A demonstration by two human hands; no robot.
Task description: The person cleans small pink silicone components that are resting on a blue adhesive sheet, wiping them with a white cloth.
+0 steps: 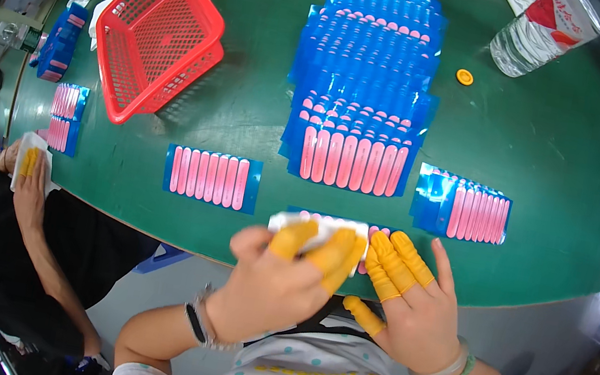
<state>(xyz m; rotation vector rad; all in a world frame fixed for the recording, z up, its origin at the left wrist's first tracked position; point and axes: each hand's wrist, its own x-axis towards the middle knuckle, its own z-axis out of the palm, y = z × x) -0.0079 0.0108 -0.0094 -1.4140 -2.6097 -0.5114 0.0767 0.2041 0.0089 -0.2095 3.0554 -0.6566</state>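
My left hand [270, 287], in yellow finger cots, has its fingers closed on a folded white wipe [286, 223]. It presses the wipe onto a blue film sheet [303, 212] with pink strips, which lies at the near edge of the table and is mostly hidden by my hands. My right hand [417, 321], also wearing yellow finger cots, rests its stretched fingers on the right end of that sheet. Beyond my hands lies a tall, overlapping stack of similar sheets [353, 161]. A smaller pile of them [472, 212] sits to the right, another [212, 178] to the left.
A red plastic basket [215, 52] stands at the left of the green table [563, 154], with more red baskets at the back. A clear bottle [520, 54] lies far right near a small yellow ring [464, 77]. A co-worker [25, 243] sits at the left, wiping.
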